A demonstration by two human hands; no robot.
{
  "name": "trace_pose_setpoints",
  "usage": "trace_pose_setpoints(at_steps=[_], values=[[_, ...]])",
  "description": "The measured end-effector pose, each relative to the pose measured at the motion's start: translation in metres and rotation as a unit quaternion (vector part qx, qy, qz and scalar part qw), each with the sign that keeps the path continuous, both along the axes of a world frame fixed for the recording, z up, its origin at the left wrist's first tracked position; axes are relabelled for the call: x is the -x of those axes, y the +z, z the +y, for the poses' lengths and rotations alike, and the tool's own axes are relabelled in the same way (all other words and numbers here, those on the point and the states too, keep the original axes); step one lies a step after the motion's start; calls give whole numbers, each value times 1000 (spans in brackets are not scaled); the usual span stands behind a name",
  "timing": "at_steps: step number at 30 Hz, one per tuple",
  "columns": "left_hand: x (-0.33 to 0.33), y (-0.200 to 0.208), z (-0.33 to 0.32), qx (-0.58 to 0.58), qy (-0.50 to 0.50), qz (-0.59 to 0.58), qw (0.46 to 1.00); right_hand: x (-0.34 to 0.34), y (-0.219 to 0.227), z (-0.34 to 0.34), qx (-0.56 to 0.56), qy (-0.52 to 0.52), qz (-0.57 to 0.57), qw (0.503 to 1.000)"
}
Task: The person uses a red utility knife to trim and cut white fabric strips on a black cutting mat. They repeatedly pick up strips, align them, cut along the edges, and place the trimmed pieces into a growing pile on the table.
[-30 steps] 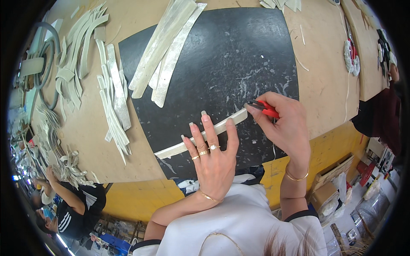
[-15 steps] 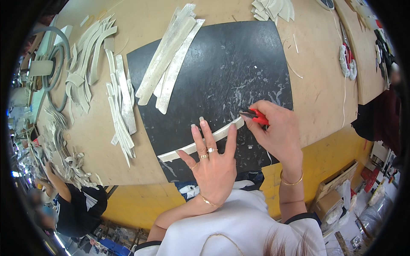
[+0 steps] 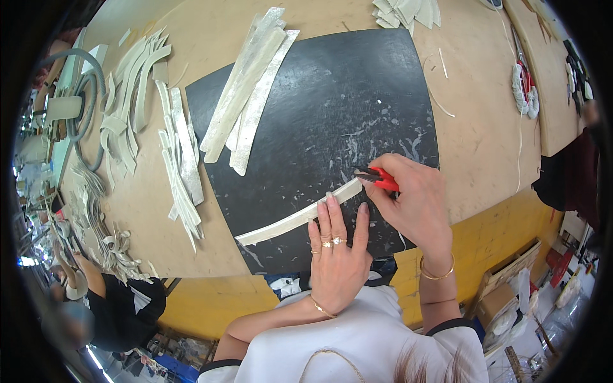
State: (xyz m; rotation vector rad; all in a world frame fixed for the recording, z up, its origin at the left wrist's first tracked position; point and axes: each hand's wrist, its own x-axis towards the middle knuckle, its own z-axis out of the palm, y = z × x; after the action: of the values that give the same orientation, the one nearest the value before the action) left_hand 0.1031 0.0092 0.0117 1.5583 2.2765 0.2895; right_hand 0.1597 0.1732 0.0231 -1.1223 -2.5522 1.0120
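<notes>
A narrow, slightly curved off-white strip (image 3: 281,226) lies across the near part of a black mat (image 3: 325,96). My left hand (image 3: 340,268) is open and palm down, its fingertips resting on or right beside the strip's right half. At the right end of that strip, my right hand (image 3: 418,201) is closed around small red-handled thread snips (image 3: 385,181). Their dark blades point left and stand a little apart, just above the strip's tip. Whether they touch it I cannot tell.
Wide pale strips (image 3: 246,89) lie stacked on the mat's upper left. Bundles of strips (image 3: 131,96) cover the table's left side. Red-handled scissors (image 3: 527,92) with wrapped grips lie at the right. A grey hose (image 3: 96,70) curls at far left, and a co-worker in black (image 3: 128,313) sits lower left.
My left hand has slid to the right along the strip, its fingers now closer together. The snips' blades have parted slightly, while my right hand stays at the strip's right end.
</notes>
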Motion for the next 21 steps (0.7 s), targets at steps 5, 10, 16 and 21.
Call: trace_pose_setpoints(at_steps=[5,10,16,21], values=[[-5,-4,4,1,-1,63,998,-1,6,-1,23,10,13,1000],[-6,-3,14,-32,-5,141,989,-8,21,-2,35,83,78,993],[3,4,20,-35,-45,186,981,-6,1,18,-10,42,19,999],[10,9,26,-48,-37,199,978,-9,-1,18,-15,48,-4,999]])
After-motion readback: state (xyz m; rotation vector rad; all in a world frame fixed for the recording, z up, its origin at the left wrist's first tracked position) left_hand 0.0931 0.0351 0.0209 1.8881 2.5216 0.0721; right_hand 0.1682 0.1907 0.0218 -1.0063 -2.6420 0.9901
